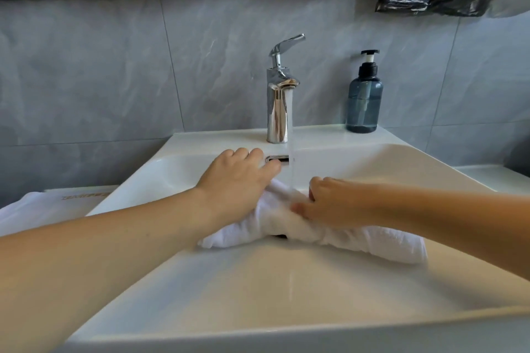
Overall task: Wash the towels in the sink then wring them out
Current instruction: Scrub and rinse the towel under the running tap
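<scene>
We have one white towel [315,233] in the sink [286,295], bunched into a long roll. Its long axis goes from left to right across the basin, a little lower on the right side, and it lies over the drain. The tap [277,103] is open, and the water [292,137] falls on the back part of the towel, just between our two hands.

Our left hand [239,178] lies on the left part of the roll. Its fingers are nearly straight and point to the back wall, so it presses and does not grasp. Our right hand [329,199] is on the middle of the roll with the fingers bent into the cloth; it seems to pinch it, but the fingertips are hidden, so this is our judgement.

Both hands are on the left and middle parts, and the right end lies free. We think the washing is not finished. To wring, each hand must take one end, so the right hand, which is nearer, should go to the free end. More white cloth [43,206] waits left of the sink. A soap bottle [364,100] stands at the back right.
</scene>
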Demonstrator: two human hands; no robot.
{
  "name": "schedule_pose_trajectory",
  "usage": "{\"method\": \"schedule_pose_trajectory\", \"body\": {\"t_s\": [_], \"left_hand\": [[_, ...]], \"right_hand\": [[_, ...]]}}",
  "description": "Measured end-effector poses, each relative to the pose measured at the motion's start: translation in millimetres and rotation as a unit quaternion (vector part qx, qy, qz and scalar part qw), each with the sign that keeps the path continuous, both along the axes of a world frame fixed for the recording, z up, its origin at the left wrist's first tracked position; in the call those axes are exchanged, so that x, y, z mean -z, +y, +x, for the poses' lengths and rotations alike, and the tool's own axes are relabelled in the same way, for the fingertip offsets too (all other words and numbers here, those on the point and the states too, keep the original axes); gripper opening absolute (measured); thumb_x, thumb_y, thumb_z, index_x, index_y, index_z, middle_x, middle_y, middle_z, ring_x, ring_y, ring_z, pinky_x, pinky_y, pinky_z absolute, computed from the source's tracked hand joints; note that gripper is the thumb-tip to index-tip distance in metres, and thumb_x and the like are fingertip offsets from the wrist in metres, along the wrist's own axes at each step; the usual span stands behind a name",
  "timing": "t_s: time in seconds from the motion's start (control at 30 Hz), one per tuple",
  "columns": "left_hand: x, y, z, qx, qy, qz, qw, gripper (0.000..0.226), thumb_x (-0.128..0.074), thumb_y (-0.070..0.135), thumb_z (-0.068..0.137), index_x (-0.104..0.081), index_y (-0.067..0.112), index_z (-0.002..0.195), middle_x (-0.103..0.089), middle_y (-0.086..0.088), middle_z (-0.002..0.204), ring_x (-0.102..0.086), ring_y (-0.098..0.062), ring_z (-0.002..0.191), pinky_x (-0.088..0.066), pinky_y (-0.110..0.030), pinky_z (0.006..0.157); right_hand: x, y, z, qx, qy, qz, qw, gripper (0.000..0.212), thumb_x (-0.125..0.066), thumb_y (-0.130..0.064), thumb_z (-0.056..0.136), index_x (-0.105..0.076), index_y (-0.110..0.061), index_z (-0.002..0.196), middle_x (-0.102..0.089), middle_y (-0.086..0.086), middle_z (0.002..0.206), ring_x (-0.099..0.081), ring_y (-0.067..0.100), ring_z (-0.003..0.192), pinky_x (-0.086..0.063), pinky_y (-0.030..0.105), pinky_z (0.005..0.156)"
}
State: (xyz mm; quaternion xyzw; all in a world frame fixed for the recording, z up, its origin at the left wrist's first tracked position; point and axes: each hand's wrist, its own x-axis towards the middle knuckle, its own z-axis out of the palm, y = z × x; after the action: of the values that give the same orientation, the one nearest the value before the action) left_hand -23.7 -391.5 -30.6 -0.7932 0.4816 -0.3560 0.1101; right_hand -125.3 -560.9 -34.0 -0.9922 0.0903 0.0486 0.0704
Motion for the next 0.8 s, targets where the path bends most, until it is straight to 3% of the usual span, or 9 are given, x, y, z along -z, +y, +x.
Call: {"method": "schedule_pose_trajectory", "body": {"t_s": [0.07,0.13,0.2,0.3,0.47,0.6,0.7,0.8], "left_hand": [[-5.0,-2.8,-15.1,0.015,0.038,0.046,0.998,0.028,-0.044,0.004,0.063,-0.055,0.018,0.084,-0.043,-0.002,0.083,-0.044,-0.024,0.070,-0.025,-0.032,0.061],[2.3,-2.9,-18.3,0.012,0.076,0.068,0.995,0.014,-0.048,0.014,0.081,-0.054,0.022,0.090,-0.032,0.002,0.095,-0.037,-0.022,0.088,-0.021,-0.030,0.072],[4.0,1.2,-19.0,-0.040,0.125,0.067,0.989,0.018,-0.045,0.028,0.092,-0.059,0.020,0.098,-0.032,0.002,0.098,-0.040,-0.022,0.098,-0.027,-0.031,0.078],[1.9,2.0,-14.1,-0.044,0.223,0.057,0.972,0.019,-0.047,0.028,0.094,-0.061,0.020,0.103,-0.038,0.002,0.098,-0.044,-0.023,0.101,-0.037,-0.034,0.087],[-15.5,-3.4,-8.7,0.014,0.326,-0.083,0.942,0.018,-0.053,0.027,0.094,-0.068,0.019,0.099,-0.042,0.003,0.102,-0.041,-0.023,0.108,-0.038,-0.037,0.096],[-14.9,-2.4,-15.6,-0.047,0.382,0.019,0.923,0.021,-0.061,0.054,0.086,-0.065,0.034,0.082,-0.040,0.003,0.104,-0.035,-0.021,0.108,-0.036,-0.032,0.088],[-10.9,-6.8,-14.7,-0.024,0.386,0.002,0.922,0.023,-0.062,0.036,0.087,-0.052,0.032,0.067,-0.043,0.003,0.103,-0.039,-0.020,0.107,-0.040,-0.033,0.092],[-12.0,-7.2,-9.6,-0.011,0.479,-0.077,0.874,0.019,-0.067,0.024,0.089,-0.059,0.028,0.073,-0.050,0.005,0.101,-0.048,-0.013,0.095,-0.042,-0.027,0.082]], "right_hand": [[4.7,-4.8,9.2,-0.005,0.009,-0.072,0.997,0.032,-0.040,-0.038,0.100,-0.049,-0.008,0.104,-0.049,0.005,0.091,-0.049,0.023,0.083,-0.045,0.036,0.077],[3.2,-2.3,10.1,-0.004,-0.023,-0.098,0.995,0.017,-0.041,-0.028,0.098,-0.045,-0.012,0.093,-0.048,0.004,0.086,-0.049,0.023,0.077,-0.041,0.032,0.063],[-2.9,0.2,6.6,-0.005,-0.064,-0.117,0.991,0.025,-0.040,-0.033,0.099,-0.041,-0.015,0.082,-0.044,0.001,0.077,-0.047,0.021,0.069,-0.034,0.030,0.053],[-12.2,0.5,6.0,-0.001,-0.131,-0.124,0.984,0.030,-0.040,-0.032,0.100,-0.035,-0.017,0.075,-0.041,0.000,0.074,-0.045,0.023,0.066,-0.035,0.033,0.059],[-24.9,-12.9,10.0,0.039,-0.294,0.059,0.953,0.026,-0.047,-0.030,0.100,-0.043,-0.015,0.079,-0.054,0.003,0.080,-0.049,0.023,0.073,-0.037,0.034,0.063],[-14.1,-12.8,14.6,0.079,-0.265,0.164,0.947,0.015,-0.054,-0.024,0.097,-0.055,-0.013,0.086,-0.064,0.003,0.088,-0.058,0.021,0.082,-0.040,0.027,0.060],[-8.9,-12.3,16.8,0.086,-0.253,0.195,0.944,0.013,-0.052,-0.023,0.098,-0.055,-0.012,0.090,-0.063,0.004,0.090,-0.058,0.023,0.083,-0.043,0.028,0.062],[-8.2,-15.7,15.3,0.069,-0.218,0.192,0.954,0.014,-0.050,-0.026,0.100,-0.052,-0.013,0.096,-0.055,0.000,0.088,-0.048,0.016,0.075,-0.039,0.027,0.062]]}}
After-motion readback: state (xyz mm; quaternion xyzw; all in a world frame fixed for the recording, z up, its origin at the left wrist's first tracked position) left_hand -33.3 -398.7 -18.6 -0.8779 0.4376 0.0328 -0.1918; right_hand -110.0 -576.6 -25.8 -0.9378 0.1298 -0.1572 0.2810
